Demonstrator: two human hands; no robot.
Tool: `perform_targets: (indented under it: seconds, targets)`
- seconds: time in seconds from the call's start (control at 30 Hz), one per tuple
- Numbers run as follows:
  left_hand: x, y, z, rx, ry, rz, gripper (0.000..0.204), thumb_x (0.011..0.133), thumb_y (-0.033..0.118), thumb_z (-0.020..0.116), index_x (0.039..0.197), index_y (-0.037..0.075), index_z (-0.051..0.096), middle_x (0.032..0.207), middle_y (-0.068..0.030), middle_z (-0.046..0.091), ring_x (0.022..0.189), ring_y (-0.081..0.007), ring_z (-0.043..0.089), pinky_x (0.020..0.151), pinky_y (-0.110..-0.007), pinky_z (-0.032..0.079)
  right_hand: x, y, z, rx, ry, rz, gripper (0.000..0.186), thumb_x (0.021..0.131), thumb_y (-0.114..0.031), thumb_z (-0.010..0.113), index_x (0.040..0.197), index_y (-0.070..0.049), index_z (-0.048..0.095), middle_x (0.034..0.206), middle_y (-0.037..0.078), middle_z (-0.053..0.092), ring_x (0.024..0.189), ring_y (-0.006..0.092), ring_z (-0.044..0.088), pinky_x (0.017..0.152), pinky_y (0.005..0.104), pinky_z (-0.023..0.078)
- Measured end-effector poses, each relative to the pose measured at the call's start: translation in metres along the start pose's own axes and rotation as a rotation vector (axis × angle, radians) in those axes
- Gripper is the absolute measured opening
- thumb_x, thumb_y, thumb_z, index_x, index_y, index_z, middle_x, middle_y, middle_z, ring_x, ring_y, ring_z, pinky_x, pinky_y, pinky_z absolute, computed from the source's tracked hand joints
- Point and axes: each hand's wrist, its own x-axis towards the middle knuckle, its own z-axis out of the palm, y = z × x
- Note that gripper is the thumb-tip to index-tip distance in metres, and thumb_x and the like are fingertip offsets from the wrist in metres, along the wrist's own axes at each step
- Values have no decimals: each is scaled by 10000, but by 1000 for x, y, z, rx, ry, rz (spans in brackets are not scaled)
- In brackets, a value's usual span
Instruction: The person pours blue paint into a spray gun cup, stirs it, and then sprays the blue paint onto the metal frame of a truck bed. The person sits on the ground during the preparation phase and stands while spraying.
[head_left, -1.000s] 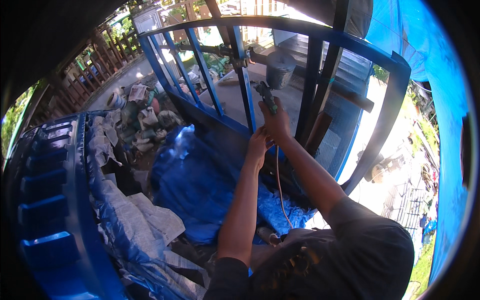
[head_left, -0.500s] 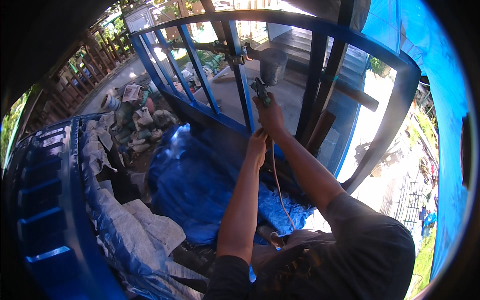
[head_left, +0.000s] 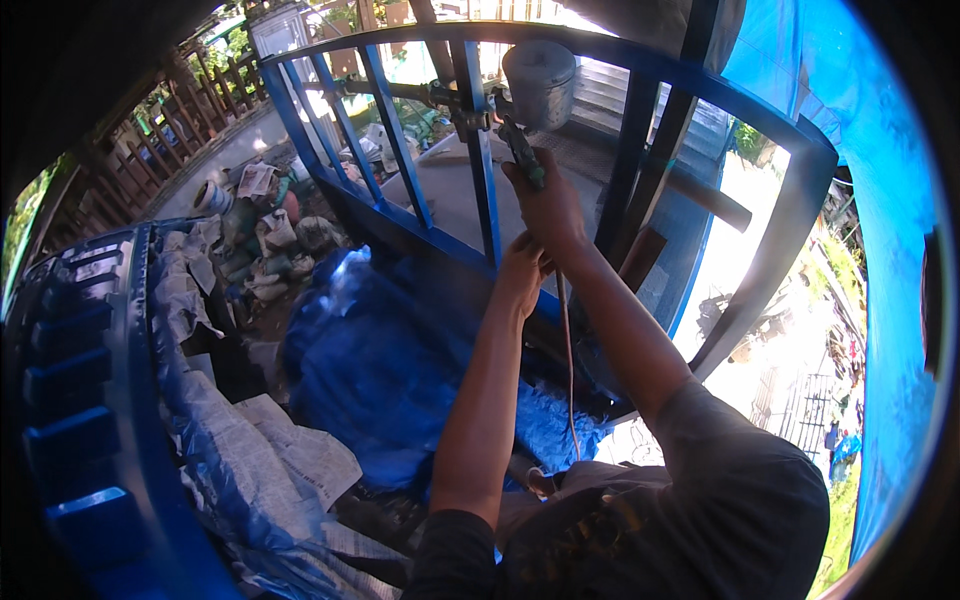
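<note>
My right hand [head_left: 550,205] is closed round the grip of a spray gun [head_left: 522,155] with a grey paint cup [head_left: 540,88] on top. Just below it, my left hand [head_left: 523,275] has its fingers curled at the thin air hose [head_left: 568,350], which hangs from the gun toward my body. Right in front of the gun stands a blue metal frame with upright bars [head_left: 484,190]. The gun's nozzle end is close to one of these bars. Partly hidden behind my right hand are the trigger and the lower grip.
Blue tarp [head_left: 390,370] lies bunched below the frame. At left is a ribbed blue panel [head_left: 75,400] beside paper sheeting [head_left: 270,470]. Sacks and rubble [head_left: 275,235] lie beyond. Brown bars [head_left: 710,198] jut out at right, near a hanging blue sheet [head_left: 870,250].
The spray gun and its cup have moved up in the picture, and the cup now overlaps the frame's top rail. Both hands have shifted slightly up and to the right.
</note>
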Motion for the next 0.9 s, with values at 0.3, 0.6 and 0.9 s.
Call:
perform_targets:
  seconds: [0.3,0.6,0.9]
  targets:
    - [9,17,9,43,-47,25,450,1004,363,669,1337,70,590,1153,-39,672,1059,-180,650,938,-375,483,1,-20,-9,27,113,-119,493,985,-480,648,1305,-120,541,1009,269,720,965,506,678,766,568,520]
    - [10,37,18,186,-96,76,527,1018,380,636,1414,50,527,1221,-84,660,1112,-199,664,950,-369,507,16,-12,-11,112,148,-235,533,974,-449,692,1331,-87,533,767,169,678,592,261,689,570,408,508]
    - [18,32,18,33,-65,110,571,993,379,692,1411,30,521,1195,-71,661,1071,-188,661,919,-367,511,14,-33,-17,70,94,-183,503,985,-485,650,1310,-118,540,986,260,728,946,503,689,757,561,527]
